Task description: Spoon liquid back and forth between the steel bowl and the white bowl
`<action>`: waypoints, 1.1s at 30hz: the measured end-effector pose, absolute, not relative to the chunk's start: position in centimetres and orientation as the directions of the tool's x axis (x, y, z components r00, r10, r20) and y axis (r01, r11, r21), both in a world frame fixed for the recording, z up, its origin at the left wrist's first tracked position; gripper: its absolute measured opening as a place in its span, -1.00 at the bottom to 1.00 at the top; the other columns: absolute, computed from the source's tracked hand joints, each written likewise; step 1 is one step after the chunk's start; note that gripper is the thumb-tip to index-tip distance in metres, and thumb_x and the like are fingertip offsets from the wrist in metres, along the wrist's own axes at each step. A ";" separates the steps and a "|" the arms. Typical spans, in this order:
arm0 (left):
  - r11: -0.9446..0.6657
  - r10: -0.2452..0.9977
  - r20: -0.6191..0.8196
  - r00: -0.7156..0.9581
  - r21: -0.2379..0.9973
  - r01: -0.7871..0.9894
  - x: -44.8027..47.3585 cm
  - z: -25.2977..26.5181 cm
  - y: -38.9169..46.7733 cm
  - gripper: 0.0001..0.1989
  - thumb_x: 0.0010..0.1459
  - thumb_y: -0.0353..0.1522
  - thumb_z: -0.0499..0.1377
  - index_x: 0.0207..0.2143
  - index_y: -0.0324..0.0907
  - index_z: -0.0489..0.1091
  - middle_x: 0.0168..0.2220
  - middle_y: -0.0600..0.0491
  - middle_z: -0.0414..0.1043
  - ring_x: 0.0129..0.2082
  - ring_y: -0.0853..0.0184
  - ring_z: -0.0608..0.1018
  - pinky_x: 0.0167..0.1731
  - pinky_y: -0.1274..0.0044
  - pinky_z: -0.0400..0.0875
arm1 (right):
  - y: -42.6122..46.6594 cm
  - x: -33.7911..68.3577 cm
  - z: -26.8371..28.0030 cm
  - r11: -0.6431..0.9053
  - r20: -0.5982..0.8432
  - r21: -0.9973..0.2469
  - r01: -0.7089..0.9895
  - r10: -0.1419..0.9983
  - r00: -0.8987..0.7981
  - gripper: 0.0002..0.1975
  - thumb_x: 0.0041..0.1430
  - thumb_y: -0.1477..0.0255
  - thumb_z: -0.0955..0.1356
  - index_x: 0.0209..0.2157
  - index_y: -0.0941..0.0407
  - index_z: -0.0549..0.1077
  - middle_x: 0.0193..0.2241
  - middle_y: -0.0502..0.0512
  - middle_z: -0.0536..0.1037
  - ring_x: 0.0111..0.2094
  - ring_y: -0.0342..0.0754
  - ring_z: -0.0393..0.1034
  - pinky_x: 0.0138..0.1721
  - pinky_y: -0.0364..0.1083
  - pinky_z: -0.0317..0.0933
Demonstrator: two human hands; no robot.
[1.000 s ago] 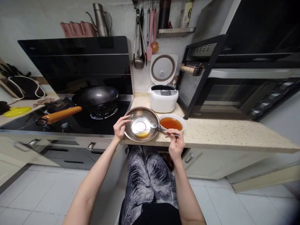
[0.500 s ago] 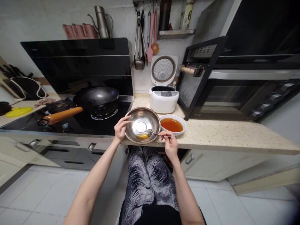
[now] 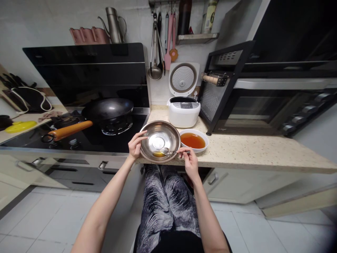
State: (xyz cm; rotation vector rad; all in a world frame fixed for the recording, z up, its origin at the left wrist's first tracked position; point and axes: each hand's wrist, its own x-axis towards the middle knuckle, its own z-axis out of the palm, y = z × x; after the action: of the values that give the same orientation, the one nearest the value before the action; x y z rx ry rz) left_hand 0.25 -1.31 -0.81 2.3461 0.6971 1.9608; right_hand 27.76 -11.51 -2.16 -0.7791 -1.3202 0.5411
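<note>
My left hand (image 3: 136,143) grips the left rim of a stainless steel bowl (image 3: 170,135), fingers over the edge and inside. The bowl is tilted at the counter's front edge, and a little yellow liquid (image 3: 158,154) lies pooled at its near side. In my right hand (image 3: 189,160) I hold a metal spoon (image 3: 165,151) by its handle, its head down in the bowl beside the yellow liquid. Just right of the bowl stands a white bowl (image 3: 207,142) of reddish-brown liquid (image 3: 193,140), partly behind my right hand.
A white rice cooker (image 3: 184,116) with its lid raised stands behind the bowls. On the left, a black wok (image 3: 109,108) with an orange handle (image 3: 70,130) rests on the stove. An oven (image 3: 259,109) and a black rack (image 3: 218,88) stand right. Utensils hang on the wall.
The spoon's head has moved slightly left and lower inside the steel bowl, closer to the yellow liquid. My right hand shifted a little left with it; my left hand stays on the rim.
</note>
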 end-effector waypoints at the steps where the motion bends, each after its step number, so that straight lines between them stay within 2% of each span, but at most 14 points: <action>1: -0.901 0.336 0.935 0.118 0.282 0.331 0.3 -0.8 -1.4 -0.61 0.38 -0.28 -0.01 -0.12 -0.17 0.61 0.10 -0.12 0.57 0.04 0.10 0.62 0.01 0.24 0.54 | -11.4 27.7 -2.2 0.629 0.627 -0.775 0.055 0.756 0.189 -0.76 0.41 0.22 0.32 -0.25 0.05 0.51 -0.35 0.03 0.58 -0.44 -0.14 0.40 -0.37 -0.12 0.31; 6: -0.889 0.346 0.931 0.115 0.286 0.356 0.3 -0.7 -1.4 -0.60 0.39 -0.26 -0.03 -0.13 -0.17 0.61 0.09 -0.11 0.58 0.03 0.10 0.62 0.01 0.23 0.55 | -11.3 26.9 -2.3 0.567 0.553 -0.822 -0.050 0.816 0.168 -0.77 0.38 0.20 0.35 -0.25 0.06 0.51 -0.38 0.03 0.60 -0.44 -0.14 0.43 -0.39 -0.14 0.35; 18: -0.902 0.337 0.934 0.117 0.285 0.324 0.4 -0.7 -1.3 -0.63 0.37 -0.33 -0.01 -0.11 -0.16 0.61 0.10 -0.11 0.57 0.04 0.11 0.62 -0.01 0.24 0.55 | -11.9 25.9 -1.6 0.477 0.461 -0.860 -0.181 0.879 0.126 -0.75 0.30 0.17 0.42 -0.30 0.07 0.50 -0.26 0.09 0.67 -0.41 -0.13 0.53 -0.35 -0.10 0.51; 27: -0.912 0.335 0.935 0.121 0.289 0.292 0.3 -0.7 -1.4 -0.64 0.38 -0.35 0.00 -0.09 -0.15 0.60 0.11 -0.10 0.56 0.04 0.12 0.61 -0.01 0.25 0.54 | -11.9 24.3 -2.0 0.503 0.465 -0.833 -0.232 0.862 0.199 -0.73 0.29 0.14 0.42 -0.31 0.05 0.47 -0.28 0.07 0.67 -0.42 -0.11 0.53 -0.34 -0.09 0.52; 33: -0.885 0.372 0.921 0.117 0.314 0.344 0.3 -0.7 -1.3 -0.61 0.39 -0.28 -0.02 -0.14 -0.17 0.60 0.08 -0.12 0.58 0.02 0.11 0.62 -0.01 0.24 0.55 | -12.0 24.2 -1.8 0.568 0.517 -0.806 -0.170 0.814 0.266 -0.74 0.32 0.16 0.40 -0.32 0.06 0.44 -0.29 0.08 0.66 -0.42 -0.10 0.52 -0.34 -0.07 0.52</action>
State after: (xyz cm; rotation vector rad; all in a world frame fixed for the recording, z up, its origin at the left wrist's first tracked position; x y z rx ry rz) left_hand 0.31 -1.34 -0.68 2.3311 0.7474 1.9335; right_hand 24.24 -11.98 -1.82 -0.7049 -1.1090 0.7437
